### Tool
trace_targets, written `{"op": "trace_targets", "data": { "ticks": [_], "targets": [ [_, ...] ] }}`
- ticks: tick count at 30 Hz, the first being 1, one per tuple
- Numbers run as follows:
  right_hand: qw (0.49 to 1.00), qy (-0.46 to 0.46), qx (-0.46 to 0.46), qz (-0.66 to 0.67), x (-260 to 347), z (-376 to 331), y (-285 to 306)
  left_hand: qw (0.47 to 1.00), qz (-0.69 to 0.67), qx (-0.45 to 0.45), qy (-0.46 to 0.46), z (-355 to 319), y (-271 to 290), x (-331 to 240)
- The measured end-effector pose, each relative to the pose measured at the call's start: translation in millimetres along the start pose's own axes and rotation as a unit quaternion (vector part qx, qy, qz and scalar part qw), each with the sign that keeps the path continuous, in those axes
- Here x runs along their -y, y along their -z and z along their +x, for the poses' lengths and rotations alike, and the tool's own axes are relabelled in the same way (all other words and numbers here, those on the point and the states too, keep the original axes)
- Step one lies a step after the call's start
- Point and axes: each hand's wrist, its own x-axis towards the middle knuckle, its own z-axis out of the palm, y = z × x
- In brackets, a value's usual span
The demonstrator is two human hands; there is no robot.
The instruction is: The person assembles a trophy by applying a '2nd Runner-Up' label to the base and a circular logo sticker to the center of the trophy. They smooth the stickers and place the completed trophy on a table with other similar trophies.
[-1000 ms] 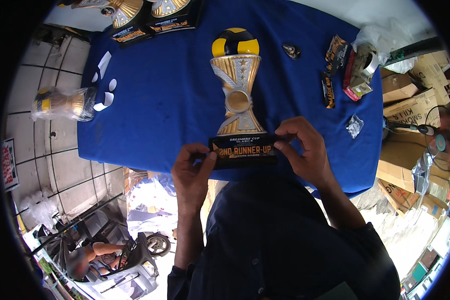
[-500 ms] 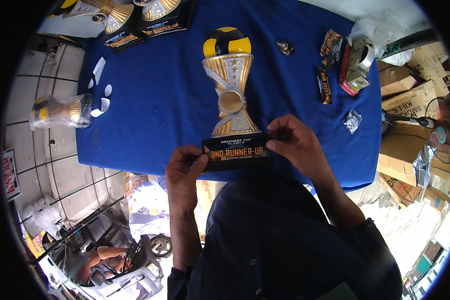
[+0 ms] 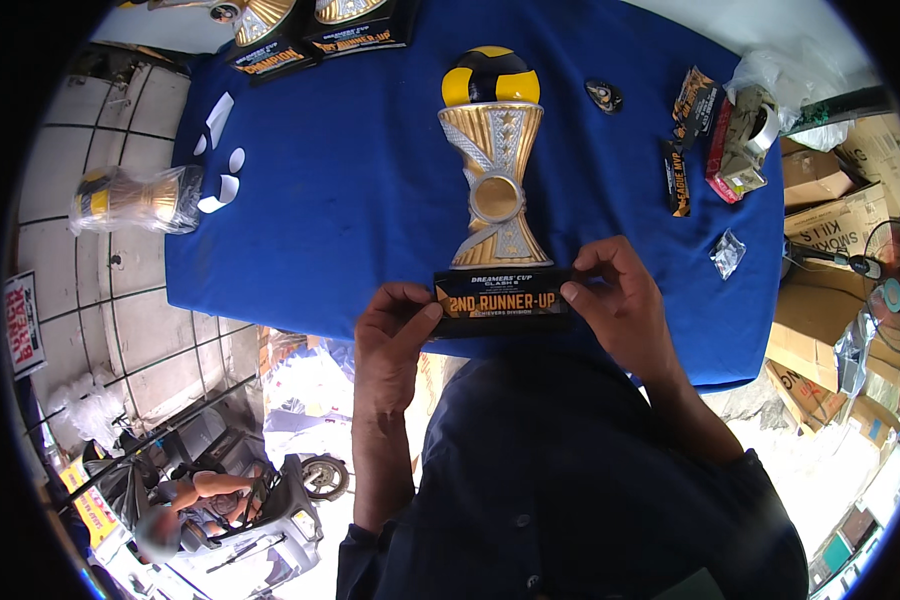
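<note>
1. The left hand [image 3: 395,335] grips the left end of the trophy's black base [image 3: 502,300], its fingers closed on it with the thumb pressed to the front face.
2. The right hand [image 3: 620,305] grips the right end of the same base, fingers curled over the top and thumb on the front.
3. The gold trophy [image 3: 493,170] lies flat on the blue-covered bench [image 3: 350,190], its base at the near edge and its yellow-and-black ball top pointing to the far edge.
4. A small clear plastic bag [image 3: 727,253] lies near the right edge, well apart from the right hand.
5. Farther along the right side lie black nameplate strips [image 3: 676,178] and a small carton [image 3: 740,150].
6. A small dark disc [image 3: 603,95] lies to the right of the ball top.
7. At the left edge a wrapped trophy [image 3: 135,198] overhangs, with white paper scraps [image 3: 218,180] beside it.
8. At the far left corner lie two more trophies [image 3: 310,20], only partly in view.
</note>
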Motion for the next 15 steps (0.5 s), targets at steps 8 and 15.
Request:
{"op": "trace_targets", "data": {
  "ticks": [8, 15],
  "targets": [
    [0.972, 0.135, -0.037, -0.187, 11.9, -7.8, -9.2, 0.999, 0.024, -0.014, -0.042, -2.4, -2.7, 4.9],
    [0.977, 0.134, -0.02, -0.165, 17.8, -18.7, -4.9, 0.994, 0.04, -0.007, -0.099, -7.4, -4.7, 8.9]
  ]
}}
